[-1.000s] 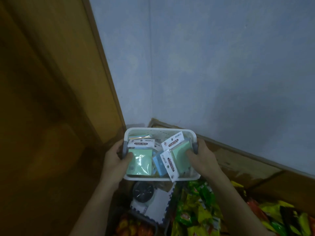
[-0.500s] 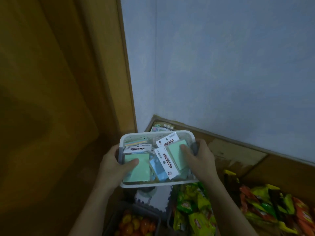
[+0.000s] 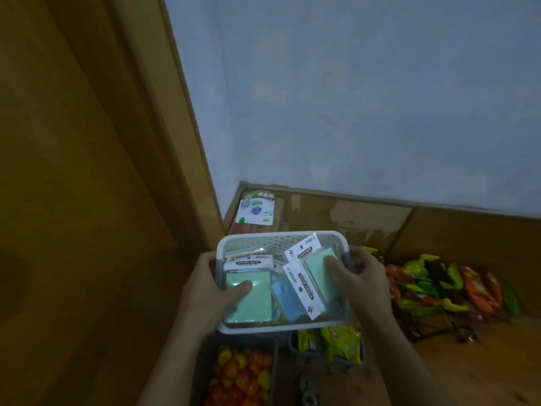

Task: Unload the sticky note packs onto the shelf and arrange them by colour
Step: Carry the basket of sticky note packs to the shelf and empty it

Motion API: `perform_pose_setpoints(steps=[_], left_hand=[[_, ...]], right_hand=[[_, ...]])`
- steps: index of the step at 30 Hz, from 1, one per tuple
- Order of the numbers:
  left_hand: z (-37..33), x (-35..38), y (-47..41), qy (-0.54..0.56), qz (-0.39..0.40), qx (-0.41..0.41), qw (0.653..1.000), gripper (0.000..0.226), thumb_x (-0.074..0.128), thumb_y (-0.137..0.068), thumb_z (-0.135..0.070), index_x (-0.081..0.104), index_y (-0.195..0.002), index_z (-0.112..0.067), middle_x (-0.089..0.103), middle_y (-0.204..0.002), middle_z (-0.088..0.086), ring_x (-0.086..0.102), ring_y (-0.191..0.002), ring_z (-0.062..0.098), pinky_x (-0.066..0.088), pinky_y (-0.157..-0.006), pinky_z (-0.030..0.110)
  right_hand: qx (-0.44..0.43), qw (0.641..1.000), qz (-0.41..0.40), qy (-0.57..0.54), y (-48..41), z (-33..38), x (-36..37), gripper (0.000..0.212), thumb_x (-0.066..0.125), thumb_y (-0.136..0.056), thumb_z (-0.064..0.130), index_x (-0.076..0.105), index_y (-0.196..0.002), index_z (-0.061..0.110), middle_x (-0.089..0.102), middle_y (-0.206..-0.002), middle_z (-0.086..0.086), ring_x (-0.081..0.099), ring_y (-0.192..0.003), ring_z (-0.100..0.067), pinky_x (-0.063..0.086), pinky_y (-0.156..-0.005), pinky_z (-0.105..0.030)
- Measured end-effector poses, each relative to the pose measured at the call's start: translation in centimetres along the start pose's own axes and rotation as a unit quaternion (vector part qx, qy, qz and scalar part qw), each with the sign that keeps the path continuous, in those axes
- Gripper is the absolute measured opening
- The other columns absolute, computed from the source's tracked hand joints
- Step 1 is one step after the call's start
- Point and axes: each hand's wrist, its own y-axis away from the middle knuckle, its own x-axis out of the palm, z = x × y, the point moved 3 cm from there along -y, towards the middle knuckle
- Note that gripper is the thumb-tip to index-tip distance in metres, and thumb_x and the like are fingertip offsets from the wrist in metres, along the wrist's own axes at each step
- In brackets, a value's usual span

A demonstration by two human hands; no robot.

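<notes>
On my feed I count four sticky note packs in the one white basket (image 3: 278,236). The left green pack (image 3: 248,300) lies at its 8 o'clock, the right green pack (image 3: 319,273) at 2, the blue pack (image 3: 285,298) between them, and the striped pack (image 3: 243,252) at 11. The left hand (image 3: 205,288) grips the 9 o'clock wall, thumb pressing the left green pack. The right hand (image 3: 363,279) curls round the 3 o'clock handle, thumb on the right green pack. Past the basket at 12, one sticker sheet (image 3: 256,210) lies on the wooden shelf (image 3: 371,218). At 6, one grey crate (image 3: 274,364) holds fruit (image 3: 240,373).
</notes>
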Motion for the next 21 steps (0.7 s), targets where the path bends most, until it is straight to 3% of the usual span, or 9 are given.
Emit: perform_pose_setpoints(steps=[2,5,7,11,14,16,18,21], left_hand=[[-0.7,2.3,1.1,-0.016,0.035,0.006,0.999,0.063,0.096,-0.061,-0.033,0.053,-0.105,-0.046,0.069,-0.107,-0.014,0.071,-0.094,0.009,0.063,-0.076,0.043],[-2.4,6.2,2.6,-0.039,0.081,0.027,0.996,0.061,0.095,-0.062,-0.033,0.051,-0.104,-0.042,0.067,-0.109,-0.016,0.069,-0.096,0.008,0.062,-0.078,0.043],[-3.9,9.2,3.6,-0.053,0.113,0.039,0.991,0.061,0.094,-0.065,-0.031,0.051,-0.106,-0.038,0.067,-0.109,-0.013,0.070,-0.093,0.009,0.063,-0.076,0.042],[-7.5,16.0,5.8,-0.080,0.181,0.088,0.976,0.060,0.092,-0.068,-0.034,0.049,-0.109,-0.038,0.068,-0.108,-0.011,0.071,-0.091,0.012,0.063,-0.072,0.043],[-10.4,21.8,7.9,-0.089,0.224,0.133,0.961,0.057,0.091,-0.071,-0.033,0.047,-0.108,-0.038,0.067,-0.108,-0.010,0.071,-0.089,0.011,0.063,-0.071,0.044],[-12.0,25.7,9.4,-0.092,0.257,0.146,0.951,0.057,0.091,-0.071,-0.034,0.046,-0.106,-0.041,0.067,-0.106,-0.011,0.072,-0.088,0.012,0.064,-0.069,0.043],[-13.6,29.4,11.0,-0.084,0.291,0.159,0.940,0.056,0.090,-0.070,-0.037,0.047,-0.105,-0.044,0.067,-0.105,-0.012,0.072,-0.087,0.012,0.063,-0.068,0.043],[-16.0,34.1,13.1,-0.071,0.323,0.194,0.924,0.056,0.091,-0.068,-0.041,0.048,-0.103,-0.047,0.066,-0.101,-0.015,0.071,-0.081,0.006,0.063,-0.063,0.041]], right_hand=[[0.011,1.000,-0.018,0.010,1.5,-1.5,-3.2,0.028,0.078,-0.081,0.043,0.071,-0.106,0.033,0.075,-0.095,0.013,0.071,-0.085,-0.005,0.060,-0.066,-0.032],[0.010,0.999,-0.051,0.009,3.5,-3.1,-8.7,0.031,0.076,-0.076,0.047,0.070,-0.104,0.036,0.073,-0.093,0.019,0.068,-0.083,0.002,0.053,-0.060,-0.020],[0.007,0.998,-0.064,0.014,4.6,-3.9,-12.5,0.027,0.076,-0.074,0.046,0.067,-0.100,0.043,0.071,-0.093,0.026,0.066,-0.084,0.008,0.050,-0.059,-0.018],[0.017,0.994,-0.100,0.044,6.6,-5.8,-20.6,0.052,0.081,-0.077,0.040,0.066,-0.126,0.027,0.071,-0.111,0.009,0.068,-0.097,-0.010,0.060,-0.074,-0.038],[0.023,0.989,-0.140,0.049,8.2,-7.2,-26.7,0.049,0.083,-0.081,0.031,0.066,-0.126,0.022,0.071,-0.112,0.004,0.068,-0.099,-0.016,0.061,-0.080,-0.047],[0.031,0.981,-0.186,0.043,9.5,-8.1,-30.7,0.041,0.084,-0.080,0.024,0.066,-0.117,0.027,0.071,-0.107,0.007,0.068,-0.094,-0.010,0.061,-0.075,-0.041],[0.034,0.973,-0.227,0.028,10.8,-9.0,-34.3,0.035,0.084,-0.080,0.018,0.066,-0.108,0.032,0.072,-0.099,0.009,0.069,-0.086,-0.004,0.059,-0.064,-0.026],[0.043,0.960,-0.276,0.002,12.7,-9.9,-38.9,0.032,0.083,-0.081,0.014,0.067,-0.103,0.031,0.074,-0.093,0.018,0.071,-0.083,0.000,0.057,-0.059,-0.019]])
